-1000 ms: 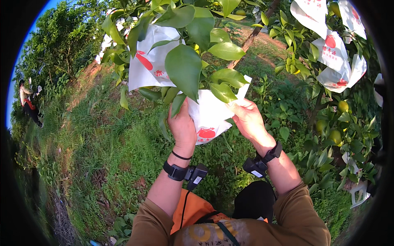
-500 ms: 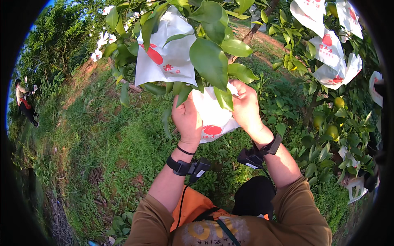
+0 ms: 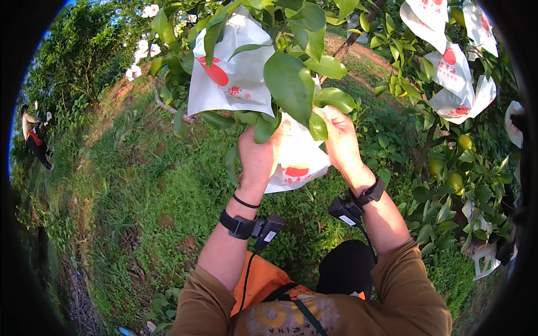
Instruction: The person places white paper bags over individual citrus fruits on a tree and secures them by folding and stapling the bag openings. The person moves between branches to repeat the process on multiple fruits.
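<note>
Overhead, the white paper bag (image 3: 297,162) sits clamped between left hand (image 3: 259,157) and right hand (image 3: 341,143) fingers.

Both arms raised, left hand (image 3: 259,159) and right hand (image 3: 340,140) clasp either side of a white paper bag (image 3: 297,162).

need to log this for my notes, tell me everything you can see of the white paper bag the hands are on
The white paper bag looks like thin, creased paper with a red fruit mark and small red print near its lower end. It hangs among green leaves on a branch, bottom pointing down toward the grass. The left hand grips its left side and the right hand pinches its upper right part near the mouth. Leaves cover its top, so whether it is closed, and what it holds, cannot be seen.
</note>
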{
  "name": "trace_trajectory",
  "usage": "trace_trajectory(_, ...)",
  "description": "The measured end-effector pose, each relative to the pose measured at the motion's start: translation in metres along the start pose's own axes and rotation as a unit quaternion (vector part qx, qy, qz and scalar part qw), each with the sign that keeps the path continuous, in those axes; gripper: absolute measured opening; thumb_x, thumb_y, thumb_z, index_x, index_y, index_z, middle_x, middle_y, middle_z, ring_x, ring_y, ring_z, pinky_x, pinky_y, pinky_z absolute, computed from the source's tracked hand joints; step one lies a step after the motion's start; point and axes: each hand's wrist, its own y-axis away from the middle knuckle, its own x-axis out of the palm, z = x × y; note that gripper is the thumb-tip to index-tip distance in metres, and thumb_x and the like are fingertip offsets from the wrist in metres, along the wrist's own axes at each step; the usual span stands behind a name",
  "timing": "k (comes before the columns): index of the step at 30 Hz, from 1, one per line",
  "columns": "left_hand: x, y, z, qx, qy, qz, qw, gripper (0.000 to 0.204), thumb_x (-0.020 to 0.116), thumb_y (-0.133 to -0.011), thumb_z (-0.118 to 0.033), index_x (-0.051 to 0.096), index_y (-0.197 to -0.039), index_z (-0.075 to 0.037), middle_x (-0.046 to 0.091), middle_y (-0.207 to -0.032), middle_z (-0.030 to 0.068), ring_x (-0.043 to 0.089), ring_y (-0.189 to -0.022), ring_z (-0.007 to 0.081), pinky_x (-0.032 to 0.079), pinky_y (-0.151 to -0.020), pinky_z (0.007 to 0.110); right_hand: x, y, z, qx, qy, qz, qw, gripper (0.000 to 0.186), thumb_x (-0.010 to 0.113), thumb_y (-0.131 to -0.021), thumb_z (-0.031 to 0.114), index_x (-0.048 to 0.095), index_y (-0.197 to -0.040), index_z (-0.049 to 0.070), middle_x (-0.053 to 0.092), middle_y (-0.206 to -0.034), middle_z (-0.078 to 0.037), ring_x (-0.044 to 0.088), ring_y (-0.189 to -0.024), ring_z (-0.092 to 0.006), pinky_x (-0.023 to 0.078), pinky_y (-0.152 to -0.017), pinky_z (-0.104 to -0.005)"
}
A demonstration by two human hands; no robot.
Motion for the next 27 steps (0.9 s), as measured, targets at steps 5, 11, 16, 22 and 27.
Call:
trace_trajectory(5, 0.003, 0.001, 0.012, 0.036, 0.038, -0.027, 0.998, 0.020, 0.074, -0.079, -0.008, 0.065, -0.095, 0.001, 0.065, -0.087, 0.0012, 0.056, -0.075, 0.0075, 0.047, -0.069, 0.023, -0.010, 0.009, -0.017, 0.042, -0.124, 0.005, 0.991, 0.031, 0.051, -0.097, 0.020, 0.058, -0.120, 0.000, 0.065, -0.109, -0.005, 0.060, -0.093, -0.0087, 0.048, -0.081, -0.0240)
trace_trajectory(11, 0.005, 0.004, 0.014, 0.036, 0.070, -0.007, 0.997, 0.015, 0.072, -0.081, -0.008, 0.065, -0.092, 0.000, 0.065, -0.086, 0.0003, 0.057, -0.074, 0.0068, 0.047, -0.068, 0.023, -0.010, 0.011, -0.018, 0.015, -0.110, 0.007, 0.994, 0.030, 0.045, -0.098, 0.011, 0.054, -0.124, 0.000, 0.064, -0.111, -0.007, 0.059, -0.096, -0.0106, 0.047, -0.086, -0.0251)
trace_trajectory(16, -0.001, -0.006, 0.006, 0.033, 0.032, -0.041, 0.998, 0.010, 0.070, -0.082, -0.007, 0.065, -0.086, 0.001, 0.063, -0.078, -0.0018, 0.054, -0.070, 0.0044, 0.044, -0.063, 0.021, -0.022, 0.031, -0.017, -0.012, -0.067, 0.137, 0.988, 0.060, 0.061, -0.090, 0.014, 0.030, -0.140, 0.005, 0.046, -0.134, -0.009, 0.050, -0.116, -0.0161, 0.041, -0.097, -0.0305)
trace_trajectory(22, 0.001, -0.008, 0.005, 0.016, 0.086, -0.058, 0.994, 0.006, 0.064, -0.084, -0.003, 0.064, -0.081, 0.002, 0.061, -0.073, -0.0036, 0.051, -0.067, 0.0025, 0.042, -0.060, 0.020, -0.033, 0.066, -0.048, 0.041, 0.027, -0.016, 0.999, 0.008, 0.065, -0.087, 0.008, 0.065, -0.089, 0.001, 0.066, -0.083, 0.000, 0.058, -0.075, -0.0061, 0.049, -0.070, -0.0228)
trace_trajectory(27, 0.000, -0.012, 0.011, 0.022, -0.027, -0.036, 0.999, 0.008, 0.065, -0.083, -0.004, 0.063, -0.082, 0.004, 0.062, -0.073, -0.0020, 0.051, -0.069, 0.0029, 0.042, -0.061, 0.020, -0.027, 0.086, -0.054, 0.204, -0.045, -0.036, 0.977, 0.015, 0.063, -0.090, 0.016, 0.066, -0.088, 0.001, 0.065, -0.083, -0.001, 0.058, -0.074, -0.0078, 0.050, -0.068, -0.0248)
